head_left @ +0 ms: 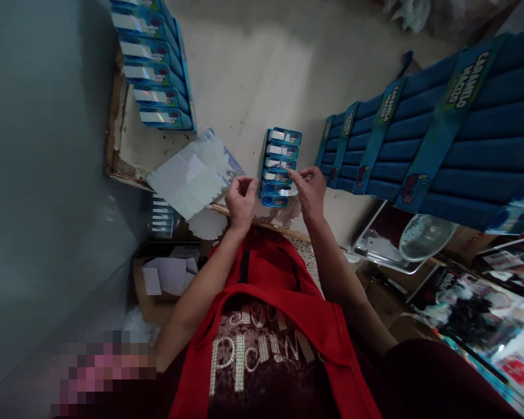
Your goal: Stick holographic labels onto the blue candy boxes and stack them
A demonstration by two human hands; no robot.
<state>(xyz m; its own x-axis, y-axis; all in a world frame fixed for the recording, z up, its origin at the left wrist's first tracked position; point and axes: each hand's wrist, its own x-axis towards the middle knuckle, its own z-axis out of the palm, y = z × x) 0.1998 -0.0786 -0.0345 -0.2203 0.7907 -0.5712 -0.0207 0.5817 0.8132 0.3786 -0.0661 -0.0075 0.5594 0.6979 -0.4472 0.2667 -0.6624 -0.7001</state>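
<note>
A short row of small blue boxes [281, 152] lies on the worktable in front of me, several of them bearing white stickers. Just left of the row, my left hand [241, 202] is closed in a pinch; anything between its fingertips is too small to make out. My right hand [311, 191] hangs over the row's right side, thumb and fingers bent inward. A curled white sticker [288, 192] sticks out from it above the lower boxes. Beside my left hand lies a pale, shiny sticker sheet [196, 173], angled across the table's front edge.
A stack of blue boxes [157, 67] with white stickers stands at back left. Long rows of blue "Caramelo Macizo" boxes [419, 128] fill the right. Below them sits a metal tray [378, 259] with a clear bowl [425, 237]. A cardboard carton [146, 299] with papers is lower left.
</note>
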